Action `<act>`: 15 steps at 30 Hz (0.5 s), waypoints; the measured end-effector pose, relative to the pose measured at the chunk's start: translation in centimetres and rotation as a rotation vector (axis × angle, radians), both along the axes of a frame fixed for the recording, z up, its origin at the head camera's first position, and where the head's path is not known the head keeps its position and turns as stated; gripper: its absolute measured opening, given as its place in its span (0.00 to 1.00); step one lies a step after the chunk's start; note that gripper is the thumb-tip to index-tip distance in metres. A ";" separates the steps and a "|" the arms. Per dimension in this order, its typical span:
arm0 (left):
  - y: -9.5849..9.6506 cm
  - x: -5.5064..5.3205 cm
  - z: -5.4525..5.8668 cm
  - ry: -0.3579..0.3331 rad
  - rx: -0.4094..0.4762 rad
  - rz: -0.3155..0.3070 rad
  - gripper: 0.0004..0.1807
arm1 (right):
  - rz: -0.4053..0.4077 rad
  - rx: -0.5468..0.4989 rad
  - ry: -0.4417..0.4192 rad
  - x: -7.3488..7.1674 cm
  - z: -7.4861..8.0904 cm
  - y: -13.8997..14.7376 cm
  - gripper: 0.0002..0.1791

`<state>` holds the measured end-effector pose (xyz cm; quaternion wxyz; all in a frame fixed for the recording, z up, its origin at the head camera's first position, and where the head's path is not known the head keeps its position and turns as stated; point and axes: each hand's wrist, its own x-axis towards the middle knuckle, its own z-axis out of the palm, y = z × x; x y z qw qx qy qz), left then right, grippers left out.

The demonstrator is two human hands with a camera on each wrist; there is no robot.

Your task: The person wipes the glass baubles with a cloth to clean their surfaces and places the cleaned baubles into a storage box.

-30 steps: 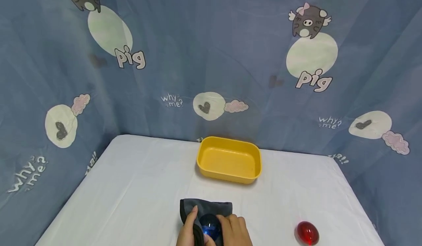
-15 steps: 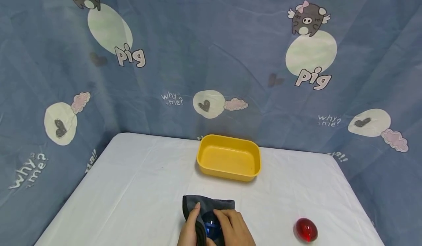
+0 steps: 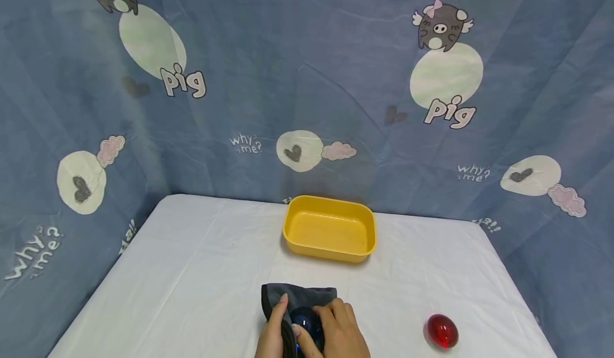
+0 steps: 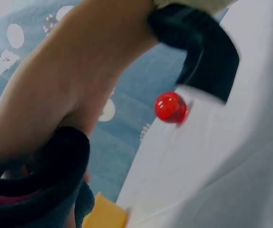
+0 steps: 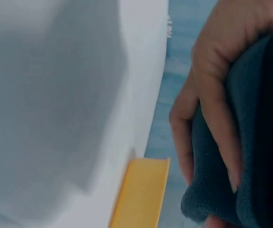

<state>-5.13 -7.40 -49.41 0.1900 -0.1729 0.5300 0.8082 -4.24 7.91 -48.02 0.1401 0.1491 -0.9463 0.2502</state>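
At the bottom centre of the head view, the left hand [image 3: 271, 334] gripped a dark grey cloth [image 3: 307, 295]. Against it sat 1 blue ball [image 3: 306, 317], with a yellow tray [image 3: 331, 253] above in the frame. The right hand [image 3: 344, 330], close beside the left, clasped the ball. At lower right, 1 red ball [image 3: 442, 331] lay on the white-covered table [image 3: 201, 294].

Holding left hand [image 3: 271, 336] and right hand [image 3: 341, 328] close together, low and near centre in head view, gripping with both. Left: pointing left thumb [image 3: 279, 311] up and forward, leaning slightly right. Right: bending fingers [image 3: 327, 316] down from raised knuckles [image 3: 338, 304], angling right thumb [image 3: 307, 341] across toward left hand.
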 end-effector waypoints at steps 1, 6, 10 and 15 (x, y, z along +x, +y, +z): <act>-0.1 -0.2 0.2 0.003 -0.026 0.000 0.42 | 0.016 -0.002 -0.025 0.0 0.2 0.0 0.32; -0.7 -0.7 0.8 0.035 0.057 -0.072 0.48 | 0.115 0.000 -0.062 -0.2 0.9 0.3 0.38; -0.7 -0.4 0.6 0.039 0.173 -0.122 0.39 | 0.258 0.046 -0.004 -0.4 1.0 0.8 0.35; -0.4 -0.1 0.1 0.060 0.242 -0.100 0.34 | 0.354 0.087 -0.088 -0.8 1.5 1.2 0.31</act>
